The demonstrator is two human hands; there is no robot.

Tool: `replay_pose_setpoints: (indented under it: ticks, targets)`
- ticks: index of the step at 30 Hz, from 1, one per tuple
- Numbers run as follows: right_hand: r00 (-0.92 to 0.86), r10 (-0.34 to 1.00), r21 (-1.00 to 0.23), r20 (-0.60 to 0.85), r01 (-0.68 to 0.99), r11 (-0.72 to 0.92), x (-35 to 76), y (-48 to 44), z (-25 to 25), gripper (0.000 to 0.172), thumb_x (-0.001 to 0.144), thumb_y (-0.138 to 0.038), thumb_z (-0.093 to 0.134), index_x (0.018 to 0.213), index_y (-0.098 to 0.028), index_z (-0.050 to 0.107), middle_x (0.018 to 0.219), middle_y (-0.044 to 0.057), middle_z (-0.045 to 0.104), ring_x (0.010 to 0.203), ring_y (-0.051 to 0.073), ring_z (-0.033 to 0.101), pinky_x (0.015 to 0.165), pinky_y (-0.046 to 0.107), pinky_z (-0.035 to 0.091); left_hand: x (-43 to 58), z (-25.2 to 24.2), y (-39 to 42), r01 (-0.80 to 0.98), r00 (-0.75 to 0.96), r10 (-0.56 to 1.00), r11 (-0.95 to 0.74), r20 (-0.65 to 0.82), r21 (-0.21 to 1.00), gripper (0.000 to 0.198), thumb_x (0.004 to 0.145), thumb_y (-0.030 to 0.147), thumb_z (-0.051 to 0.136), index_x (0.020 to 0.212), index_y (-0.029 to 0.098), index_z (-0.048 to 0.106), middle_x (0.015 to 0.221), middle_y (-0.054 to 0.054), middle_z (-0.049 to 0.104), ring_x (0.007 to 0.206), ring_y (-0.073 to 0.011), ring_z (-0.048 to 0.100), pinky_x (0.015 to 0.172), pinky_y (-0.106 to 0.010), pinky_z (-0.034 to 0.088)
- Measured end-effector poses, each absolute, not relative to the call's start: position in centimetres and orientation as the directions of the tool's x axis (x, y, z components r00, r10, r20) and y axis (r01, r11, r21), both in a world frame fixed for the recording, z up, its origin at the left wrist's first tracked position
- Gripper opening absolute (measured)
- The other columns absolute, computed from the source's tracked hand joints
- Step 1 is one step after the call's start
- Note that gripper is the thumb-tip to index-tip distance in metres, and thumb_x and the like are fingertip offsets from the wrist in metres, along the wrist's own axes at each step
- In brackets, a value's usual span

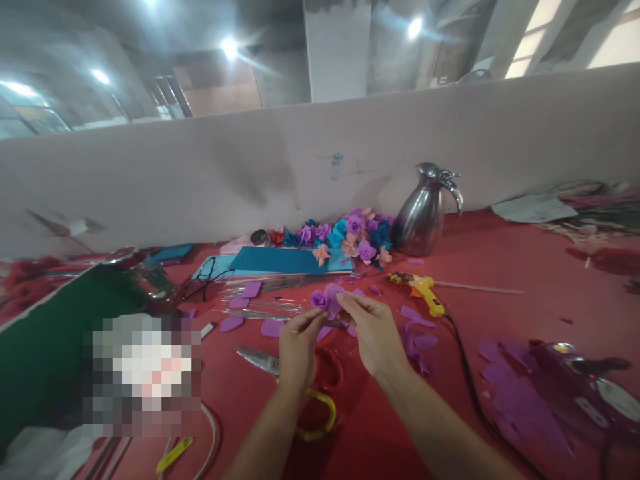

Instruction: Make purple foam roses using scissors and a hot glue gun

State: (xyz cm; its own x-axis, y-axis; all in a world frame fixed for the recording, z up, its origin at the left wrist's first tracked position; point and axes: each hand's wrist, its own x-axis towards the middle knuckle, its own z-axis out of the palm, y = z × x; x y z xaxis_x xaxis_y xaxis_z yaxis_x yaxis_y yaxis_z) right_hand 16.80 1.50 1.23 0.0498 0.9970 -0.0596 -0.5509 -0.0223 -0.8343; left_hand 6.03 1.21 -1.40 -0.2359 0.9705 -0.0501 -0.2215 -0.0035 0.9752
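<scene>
Between my hands, above the red table, is a small purple paper flower (319, 299) with a loose purple petal (332, 298) against its right side. My left hand (300, 347) pinches the flower from below. The fingers of my right hand (369, 327) are closed on the petal. Under my left hand lie scissors (257, 360) with red and yellow handles, partly hidden by the hand. Several cut purple petals (273, 327) are scattered around, beside thin metal wires (270, 310). A yellow glue gun (427, 297) rests to the right of my right hand.
A pile of finished paper flowers (357, 240) and blue sheets (280, 259) lie behind. A steel jug (420, 213) stands by the white partition (200, 173). At right are purple scraps (525, 407), an iron (590, 383) and the glue gun's black cord (470, 373). A green box (60, 333) is at left.
</scene>
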Motion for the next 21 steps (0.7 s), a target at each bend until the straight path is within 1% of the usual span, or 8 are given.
replay_pose_setpoints:
  ticks: [9, 12, 16, 19, 21]
  targets:
    - [0.000, 0.999, -0.819, -0.049, -0.572, -0.040, 16.5, 1.5, 1.1, 0.021, 0.064, -0.037, 0.074, 0.077, -0.021, 0.076, 0.069, 0.001, 0.070, 0.059, 0.013, 0.057, 0.062, 0.030, 0.051, 6.0, -1.5, 1.2, -0.201, -0.241, 0.970, -0.022, -0.027, 0.979, 0.014, 0.061, 0.019, 0.071, 0.074, 0.019, 0.076, 0.075, -0.002, 0.074, 0.077, -0.0179, 0.064, 0.078, -0.029, 0.048]
    - [0.002, 0.999, -0.825, -0.045, -0.564, -0.036, 16.5, 1.5, 1.1, 0.020, 0.065, -0.036, 0.074, 0.077, -0.021, 0.076, 0.069, 0.001, 0.070, 0.058, 0.012, 0.056, 0.062, 0.029, 0.050, 5.9, -1.7, 1.3, -0.200, -0.254, 0.967, -0.037, -0.015, 0.979, 0.013, 0.062, 0.020, 0.072, 0.074, 0.019, 0.076, 0.074, -0.002, 0.073, 0.076, -0.0174, 0.064, 0.079, -0.029, 0.048]
    - [0.036, 0.996, -0.822, -0.084, -0.568, -0.049, 16.4, 1.4, 1.0, 0.017, 0.063, -0.034, 0.075, 0.074, -0.021, 0.076, 0.065, 0.000, 0.069, 0.056, 0.012, 0.056, 0.062, 0.029, 0.049, 5.8, -2.5, 1.6, -0.216, -0.273, 0.962, -0.031, -0.030, 0.976, 0.015, 0.060, 0.021, 0.074, 0.075, 0.019, 0.076, 0.076, -0.003, 0.074, 0.074, -0.0168, 0.064, 0.077, -0.029, 0.048]
    - [0.033, 0.997, -0.801, -0.075, -0.598, -0.040, 16.5, 1.3, 1.1, 0.012, 0.063, -0.028, 0.071, 0.073, -0.021, 0.075, 0.070, 0.002, 0.071, 0.063, 0.015, 0.060, 0.064, 0.029, 0.049, 5.7, -2.8, 1.7, -0.235, -0.274, 0.961, -0.046, -0.021, 0.971, 0.016, 0.061, 0.022, 0.074, 0.076, 0.019, 0.076, 0.077, -0.003, 0.074, 0.074, -0.0165, 0.064, 0.076, -0.029, 0.049]
    - [-0.003, 0.999, -0.797, -0.051, -0.602, -0.043, 16.6, 1.3, 1.1, 0.015, 0.064, -0.024, 0.068, 0.077, -0.021, 0.076, 0.075, 0.002, 0.072, 0.068, 0.016, 0.062, 0.066, 0.029, 0.049, 5.7, -2.7, 1.6, -0.219, -0.283, 0.959, -0.052, -0.013, 0.974, 0.016, 0.061, 0.022, 0.074, 0.077, 0.019, 0.076, 0.078, -0.003, 0.074, 0.074, -0.0169, 0.064, 0.077, -0.029, 0.049]
